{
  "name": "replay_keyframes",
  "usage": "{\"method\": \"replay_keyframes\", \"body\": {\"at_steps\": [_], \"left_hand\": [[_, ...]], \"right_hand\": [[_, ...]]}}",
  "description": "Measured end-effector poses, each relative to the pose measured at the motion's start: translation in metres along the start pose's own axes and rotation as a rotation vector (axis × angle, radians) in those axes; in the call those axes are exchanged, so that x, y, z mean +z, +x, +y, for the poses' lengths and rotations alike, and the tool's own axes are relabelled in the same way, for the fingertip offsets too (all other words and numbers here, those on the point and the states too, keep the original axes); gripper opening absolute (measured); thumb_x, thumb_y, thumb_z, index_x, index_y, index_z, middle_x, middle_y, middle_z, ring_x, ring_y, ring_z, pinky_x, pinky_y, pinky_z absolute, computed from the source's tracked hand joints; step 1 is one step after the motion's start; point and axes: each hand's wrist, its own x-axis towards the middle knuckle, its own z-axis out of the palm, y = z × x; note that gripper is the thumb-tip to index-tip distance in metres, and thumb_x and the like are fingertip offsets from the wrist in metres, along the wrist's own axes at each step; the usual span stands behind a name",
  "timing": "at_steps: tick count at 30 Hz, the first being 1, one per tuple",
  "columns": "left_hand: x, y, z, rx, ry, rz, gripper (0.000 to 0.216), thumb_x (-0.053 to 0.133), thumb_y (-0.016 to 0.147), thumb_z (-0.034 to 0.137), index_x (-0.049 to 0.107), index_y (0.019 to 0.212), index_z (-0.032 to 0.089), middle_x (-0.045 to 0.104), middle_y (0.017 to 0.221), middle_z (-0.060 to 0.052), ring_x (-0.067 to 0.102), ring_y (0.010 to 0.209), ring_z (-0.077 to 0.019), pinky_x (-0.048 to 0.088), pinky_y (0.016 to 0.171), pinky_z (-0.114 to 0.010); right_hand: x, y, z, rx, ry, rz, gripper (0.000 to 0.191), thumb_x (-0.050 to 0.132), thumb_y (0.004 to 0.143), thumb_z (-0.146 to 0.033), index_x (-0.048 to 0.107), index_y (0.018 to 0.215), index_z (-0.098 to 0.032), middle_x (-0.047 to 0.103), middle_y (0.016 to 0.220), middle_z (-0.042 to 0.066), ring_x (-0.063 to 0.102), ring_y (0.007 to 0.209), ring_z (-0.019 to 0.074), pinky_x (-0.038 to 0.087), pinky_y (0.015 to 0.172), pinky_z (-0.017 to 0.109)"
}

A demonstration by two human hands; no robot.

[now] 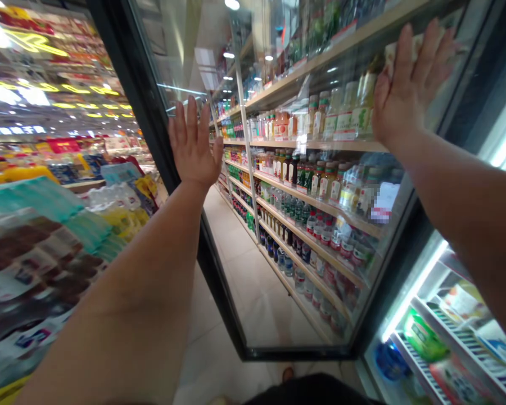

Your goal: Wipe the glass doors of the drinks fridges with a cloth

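A glass door (295, 354) with a dark frame stands swung open in front of me. My left hand (194, 143) is open, its fingers spread against the glass beside the frame's left side. Higher up on the right, my right hand (409, 90) lies flat over a pale cloth (391, 53), holding it to the pane. Most of the cloth is hidden behind the fingers. Through the glass, or mirrored in it, appear wooden shelves (320, 145) with rows of bottled drinks (346, 118).
A lit cooler (417, 298) with wire shelves and packaged goods, among them a green pack (424, 336), is at the lower right. Shrink-wrapped packs (37, 270) are stacked close on my left, blurred. Tiled floor (213, 332) runs below the door.
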Motion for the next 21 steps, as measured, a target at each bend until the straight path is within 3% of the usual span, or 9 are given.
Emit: {"method": "replay_keyframes", "body": {"at_steps": [7,12,17,21], "left_hand": [[0.003,0.001,-0.002,0.024,-0.098,0.042,0.087,0.023,0.090,0.077,0.022,0.159,0.022,0.000,0.167,0.016,-0.009,0.156,-0.0192,-0.013,0.127,-0.041],[0.003,0.002,-0.002,0.035,-0.094,0.059,0.089,0.022,0.091,0.079,0.024,0.158,0.021,0.003,0.168,0.014,-0.007,0.156,-0.0222,-0.012,0.127,-0.045],[0.000,0.003,-0.001,0.028,-0.221,0.044,0.093,0.024,0.086,0.084,0.028,0.156,0.022,0.008,0.167,0.018,-0.008,0.155,-0.0264,-0.017,0.126,-0.047],[0.002,0.003,-0.002,0.032,-0.204,0.053,0.092,0.026,0.087,0.083,0.026,0.156,0.023,0.003,0.166,0.020,-0.008,0.155,-0.0259,-0.018,0.125,-0.048]], "right_hand": [[-0.017,-0.011,0.000,-0.059,-0.035,-0.159,0.070,0.012,0.101,-0.057,0.011,0.163,-0.024,0.005,0.171,0.005,0.002,0.156,0.0400,0.006,0.120,0.067],[-0.018,-0.023,0.003,-0.066,-0.021,-0.178,0.068,0.015,0.102,-0.055,0.011,0.163,-0.025,0.003,0.171,0.005,0.000,0.156,0.0396,0.005,0.120,0.067],[-0.017,-0.032,0.003,-0.073,-0.038,-0.161,0.066,0.018,0.104,-0.050,0.014,0.163,-0.021,0.007,0.170,0.012,0.003,0.155,0.0407,0.008,0.122,0.064],[-0.017,-0.033,0.003,-0.066,-0.050,-0.168,0.065,0.021,0.104,-0.048,0.011,0.163,-0.023,0.005,0.171,0.010,0.003,0.155,0.0409,0.008,0.121,0.065]]}}
